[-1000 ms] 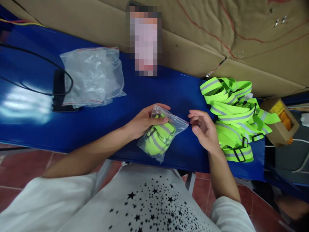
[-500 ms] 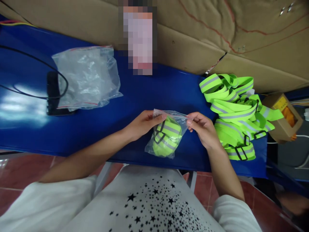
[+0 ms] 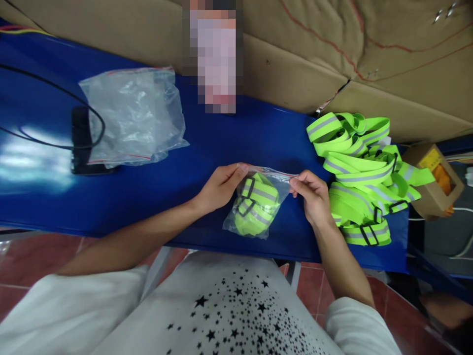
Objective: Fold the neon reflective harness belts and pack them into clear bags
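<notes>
A clear zip bag (image 3: 229, 224) with a red line along its top edge lies near the front of the blue table. Inside it is a folded neon-green strap (image 3: 260, 197) with grey stripes and black buckles. My left hand (image 3: 221, 186) pinches the bag's top left corner between thumb and fingers. The top right corner is pinched by my right hand (image 3: 311, 195). Between the two hands the top edge is stretched nearly straight. Right of my right hand lies a pile of the same green straps (image 3: 358, 172).
Clear bags (image 3: 136, 116) lie at the left of the blue table (image 3: 236, 133), partly over a black object (image 3: 80, 133) with a black cable (image 3: 55, 86). A cardboard box (image 3: 430, 177) with orange contents stands beyond the straps. Brown cardboard runs along the back edge.
My left hand has moved slightly up, to the bag's top left corner. My right hand has shifted a little right, and the bag's top edge is pulled straighter.
</notes>
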The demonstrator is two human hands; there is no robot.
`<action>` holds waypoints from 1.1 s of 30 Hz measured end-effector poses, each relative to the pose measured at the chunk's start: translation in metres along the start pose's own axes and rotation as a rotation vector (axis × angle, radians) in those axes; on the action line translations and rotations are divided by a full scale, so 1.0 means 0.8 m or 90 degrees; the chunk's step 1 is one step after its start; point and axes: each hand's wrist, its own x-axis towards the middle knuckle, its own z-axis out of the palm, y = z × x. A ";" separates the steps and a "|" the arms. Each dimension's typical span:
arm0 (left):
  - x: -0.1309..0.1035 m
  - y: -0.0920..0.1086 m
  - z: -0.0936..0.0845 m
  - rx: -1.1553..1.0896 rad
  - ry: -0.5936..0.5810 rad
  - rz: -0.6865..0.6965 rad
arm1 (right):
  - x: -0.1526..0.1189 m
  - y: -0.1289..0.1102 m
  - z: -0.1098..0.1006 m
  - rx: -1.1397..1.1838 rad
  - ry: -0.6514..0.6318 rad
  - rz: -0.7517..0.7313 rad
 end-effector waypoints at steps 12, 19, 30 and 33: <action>-0.003 0.000 0.003 -0.097 -0.071 -0.034 | -0.001 0.003 0.004 -0.051 0.000 -0.051; -0.006 -0.005 0.006 -0.056 -0.072 -0.032 | -0.002 -0.002 0.005 -0.113 -0.061 -0.074; -0.005 -0.001 0.003 0.013 -0.035 -0.006 | -0.002 -0.003 0.001 -0.182 -0.076 -0.081; -0.004 0.004 -0.001 0.019 -0.041 0.015 | -0.001 -0.003 -0.001 -0.187 -0.071 -0.091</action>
